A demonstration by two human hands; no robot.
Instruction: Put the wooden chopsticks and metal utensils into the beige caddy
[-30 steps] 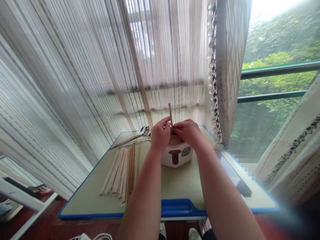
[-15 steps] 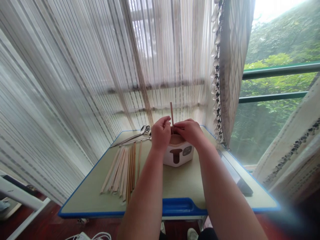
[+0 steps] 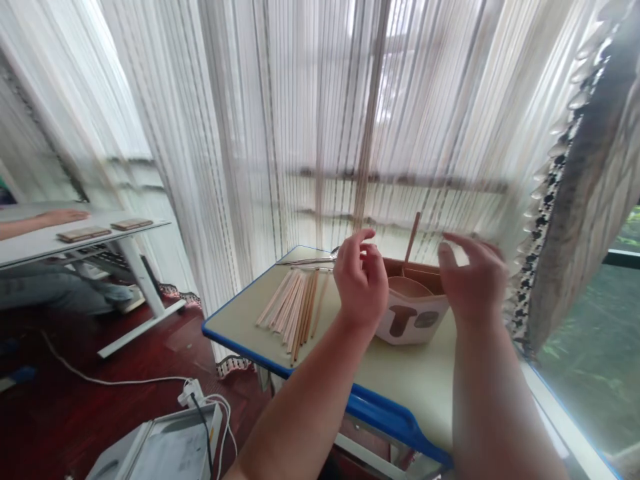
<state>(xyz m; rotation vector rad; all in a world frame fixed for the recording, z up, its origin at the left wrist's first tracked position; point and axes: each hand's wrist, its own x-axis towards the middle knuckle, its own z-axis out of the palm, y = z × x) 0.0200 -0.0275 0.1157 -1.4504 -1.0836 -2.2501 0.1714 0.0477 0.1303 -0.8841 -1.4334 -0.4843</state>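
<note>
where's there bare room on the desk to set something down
The widest bare patch of desk lies before the white box, between the left forearm and right forearm, ending at the blue trough. A smaller one lies left of the wooden chopsticks, up to the blue edge. It's crowded around those chopsticks, the metal spoons behind them, and the box.

Left hand point(image 3: 361, 277) and right hand point(image 3: 475, 277) flank, clear of, tilted chopstick point(image 3: 413, 240) in white box point(image 3: 413, 328) toward desk's point(image 3: 400, 377) far edge, chopstick bundle point(image 3: 289, 307) nearer left edge.

Both forearms point(image 3: 305, 407) stretch forward; the left hand point(image 3: 363, 283) curls its fingers point(image 3: 361, 243) loosely, apart from the right hand point(image 3: 475, 277), whose thumb point(image 3: 447, 257) sits near the forefinger point(image 3: 461, 241)
</note>
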